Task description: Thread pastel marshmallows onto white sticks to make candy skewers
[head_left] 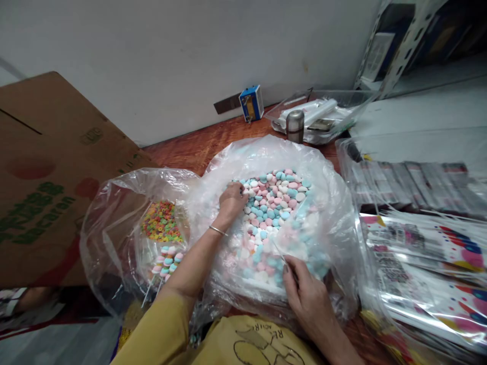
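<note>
A large clear plastic bag [243,152] lies spread open, holding a heap of pink, white and pale blue marshmallows [272,197]. At the left side of the heap is my left hand [233,200], its fingers curled in at the marshmallows; whatever they pinch is hidden. Lower right, over the near part of the bag, my right hand [304,286] pinches a thin white stick [280,253] that points up and left. Beside my left forearm, skewers of stacked marshmallows [167,261] lie with their white sticks toward me, close to small colourful ring-shaped candies [162,221].
A cardboard box [57,177] stands at the left, partly in front of another person's hand [32,299]. Printed packaging bags [422,253] fill a clear bin on the right. Behind the marshmallows are a metallic cylinder [295,125], a clear tray [353,109] and a small blue box [251,103].
</note>
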Motion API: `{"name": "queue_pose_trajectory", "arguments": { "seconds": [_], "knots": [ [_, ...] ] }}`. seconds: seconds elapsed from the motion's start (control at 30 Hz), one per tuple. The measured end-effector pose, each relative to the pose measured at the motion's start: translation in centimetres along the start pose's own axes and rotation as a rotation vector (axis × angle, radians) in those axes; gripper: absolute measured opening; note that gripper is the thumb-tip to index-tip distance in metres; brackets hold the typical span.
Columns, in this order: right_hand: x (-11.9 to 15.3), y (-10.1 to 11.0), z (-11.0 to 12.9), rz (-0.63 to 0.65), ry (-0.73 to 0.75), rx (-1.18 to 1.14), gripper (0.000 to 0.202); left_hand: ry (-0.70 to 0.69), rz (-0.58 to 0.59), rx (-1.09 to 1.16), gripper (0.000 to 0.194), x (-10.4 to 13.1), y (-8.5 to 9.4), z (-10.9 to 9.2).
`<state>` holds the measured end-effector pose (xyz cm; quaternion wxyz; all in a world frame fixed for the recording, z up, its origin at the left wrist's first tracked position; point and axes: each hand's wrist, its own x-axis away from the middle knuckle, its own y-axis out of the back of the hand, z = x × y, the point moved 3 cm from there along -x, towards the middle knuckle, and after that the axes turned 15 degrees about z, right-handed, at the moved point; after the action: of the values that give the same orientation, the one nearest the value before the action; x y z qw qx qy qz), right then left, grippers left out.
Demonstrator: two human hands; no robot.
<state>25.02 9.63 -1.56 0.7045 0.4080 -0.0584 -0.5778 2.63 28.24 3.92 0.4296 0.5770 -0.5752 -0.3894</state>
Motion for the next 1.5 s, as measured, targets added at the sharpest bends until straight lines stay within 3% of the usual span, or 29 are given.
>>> {"name": "queue_pose_trajectory", "arguments": {
  "seconds": [0.13, 0.27, 0.37, 0.5, 0.63, 0.77, 0.87, 1.07, 1.27, 1.5],
  "knots": [
    [-1.0, 0.8, 0.7, -0.022, -0.011, -0.012, 0.034, -0.161, -0.019, 0.339, 0.016, 2.7, 0.1, -1.1],
    [-2.4, 1.3, 1.5, 0.014, 0.029, -0.057, 0.044, -0.246, 0.182, 0.853, 0.044, 7.1, -0.4, -2.7],
    [-3.1, 1.2, 1.9, 0.062, 0.041, -0.109, 0.044, -0.197, 0.356, 1.062, 0.042, 10.0, -0.9, -3.4],
    [-3.3, 0.9, 1.7, 0.111, 0.015, -0.143, 0.043, -0.082, 0.473, 1.277, 0.050, 11.9, -1.3, -3.2],
    [-3.2, 0.8, 1.5, 0.138, -0.029, -0.176, 0.043, -0.023, 0.491, 1.406, 0.053, 12.0, -2.0, -2.8],
    [-2.9, 1.1, 1.9, 0.136, -0.074, -0.227, 0.042, 0.079, 0.414, 1.547, 0.054, 11.8, -2.6, -2.8],
    [-2.8, 1.2, 2.4, 0.161, -0.113, -0.282, 0.040, 0.106, 0.348, 1.604, 0.054, 11.7, -2.5, -3.0],
    [-2.8, 1.1, 2.5, 0.195, -0.156, -0.371, 0.041, 0.061, 0.358, 1.608, 0.051, 11.9, -2.7, -3.0],
    [-2.7, 0.9, 2.2, 0.194, -0.199, -0.413, 0.041, 0.008, 0.365, 1.517, 0.048, 12.1, -3.1, -2.9],
    [-3.2, 1.0, 2.7, 0.189, -0.284, -0.471, 0.041, -0.095, 0.312, 1.399, 0.036, 12.2, -2.4, -4.0]
  ]
}}
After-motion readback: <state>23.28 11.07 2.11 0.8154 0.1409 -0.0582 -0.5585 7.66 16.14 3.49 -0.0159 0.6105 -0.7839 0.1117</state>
